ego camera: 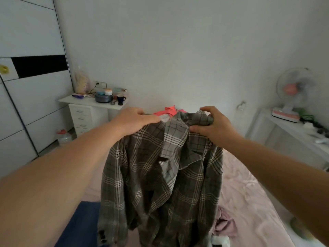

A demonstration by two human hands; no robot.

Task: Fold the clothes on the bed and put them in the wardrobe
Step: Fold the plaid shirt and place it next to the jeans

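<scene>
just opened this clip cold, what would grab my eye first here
A grey plaid blazer with a notched collar hangs mid-frame, held up by its shoulders over the pale pink bedsheet: the left hand grips one shoulder, the right hand bunches the other. Behind the collar a coral-red garment peeks out. At far left stands the white sliding-door wardrobe with a black band.

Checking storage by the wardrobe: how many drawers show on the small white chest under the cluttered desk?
4, stacked vertically in the small white drawer chest, each with a metal handle; the left hand partly covers the lowest, so more may be hidden.
</scene>
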